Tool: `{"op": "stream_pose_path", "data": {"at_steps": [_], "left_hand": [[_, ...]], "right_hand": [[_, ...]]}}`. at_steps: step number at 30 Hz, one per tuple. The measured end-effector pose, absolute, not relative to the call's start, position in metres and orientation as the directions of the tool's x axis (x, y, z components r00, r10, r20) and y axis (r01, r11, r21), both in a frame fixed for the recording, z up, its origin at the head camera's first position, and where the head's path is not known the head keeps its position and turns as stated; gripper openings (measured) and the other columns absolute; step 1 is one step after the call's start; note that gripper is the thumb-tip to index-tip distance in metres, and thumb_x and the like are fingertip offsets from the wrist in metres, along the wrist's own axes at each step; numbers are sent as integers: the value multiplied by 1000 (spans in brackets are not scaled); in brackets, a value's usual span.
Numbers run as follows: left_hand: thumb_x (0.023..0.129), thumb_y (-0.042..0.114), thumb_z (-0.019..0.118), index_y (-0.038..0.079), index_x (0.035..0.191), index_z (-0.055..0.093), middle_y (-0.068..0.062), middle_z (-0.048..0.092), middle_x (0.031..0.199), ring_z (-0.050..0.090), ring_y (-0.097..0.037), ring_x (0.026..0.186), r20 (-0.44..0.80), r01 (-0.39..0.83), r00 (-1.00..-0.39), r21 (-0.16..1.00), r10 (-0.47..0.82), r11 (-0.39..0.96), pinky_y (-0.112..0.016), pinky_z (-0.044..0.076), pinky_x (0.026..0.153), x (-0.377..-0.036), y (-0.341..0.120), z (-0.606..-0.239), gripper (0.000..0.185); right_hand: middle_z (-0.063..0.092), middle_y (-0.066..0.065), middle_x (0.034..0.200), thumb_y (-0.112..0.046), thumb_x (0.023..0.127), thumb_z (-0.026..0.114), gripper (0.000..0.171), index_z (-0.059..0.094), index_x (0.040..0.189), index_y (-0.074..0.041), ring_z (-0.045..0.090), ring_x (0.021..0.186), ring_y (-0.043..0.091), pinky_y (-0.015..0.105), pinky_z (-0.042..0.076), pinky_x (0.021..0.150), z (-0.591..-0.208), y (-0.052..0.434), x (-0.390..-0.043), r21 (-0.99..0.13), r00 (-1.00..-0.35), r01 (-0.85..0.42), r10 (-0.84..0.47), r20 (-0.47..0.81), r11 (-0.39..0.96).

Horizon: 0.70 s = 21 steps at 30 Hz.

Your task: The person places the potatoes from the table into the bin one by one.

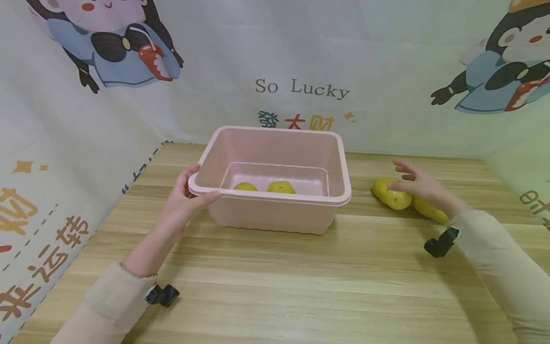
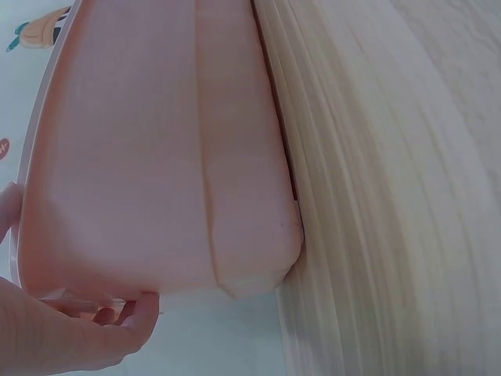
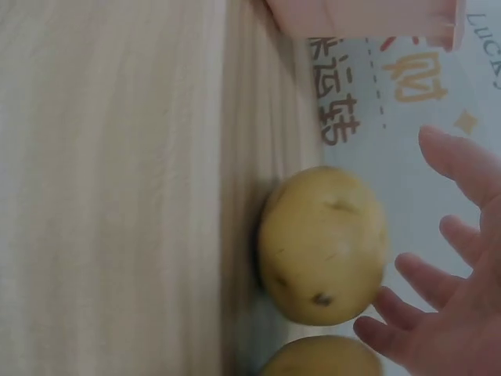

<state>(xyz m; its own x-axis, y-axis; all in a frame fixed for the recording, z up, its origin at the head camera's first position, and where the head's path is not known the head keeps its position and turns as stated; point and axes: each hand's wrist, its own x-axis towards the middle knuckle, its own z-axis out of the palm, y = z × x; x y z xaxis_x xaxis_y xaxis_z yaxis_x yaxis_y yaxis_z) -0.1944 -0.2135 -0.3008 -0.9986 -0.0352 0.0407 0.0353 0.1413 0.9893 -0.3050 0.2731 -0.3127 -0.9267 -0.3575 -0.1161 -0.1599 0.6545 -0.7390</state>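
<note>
On the left, the left hand (image 1: 185, 198) pinches the near-left corner of the pink tub (image 1: 275, 131), thumb over the rim and fingers curled beneath it. The grip is only at one corner, so a nudge from the other side could swing or slide the tub across the wooden table (image 1: 275, 286). Two potatoes (image 1: 264, 187) already lie inside against the near wall. To the right of the tub, the right hand (image 1: 418, 184) hovers with fingers spread wide over the nearer potato (image 1: 390, 193), holding nothing. Another potato (image 1: 429, 210) lies just beside it, under the wrist. A careless grab could knock that neighbour rolling, or a loose hold on the rounded skin could let it drop.
</note>
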Motion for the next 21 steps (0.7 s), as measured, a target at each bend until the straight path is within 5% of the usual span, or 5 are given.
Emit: {"op": "stream_pose_path", "data": {"at_steps": [21], "left_hand": [[83, 11, 65, 10, 145, 13, -13, 29, 141, 35, -22, 120, 39, 32, -998, 987, -41, 161, -26, 34, 96, -195, -214, -300, 81]], "right_hand": [[13, 30, 146, -33, 84, 63, 86, 11, 146, -3, 19, 130, 44, 60, 18, 102, -344, 261, -307, -726, -910, -103, -359, -206, 680]]}}
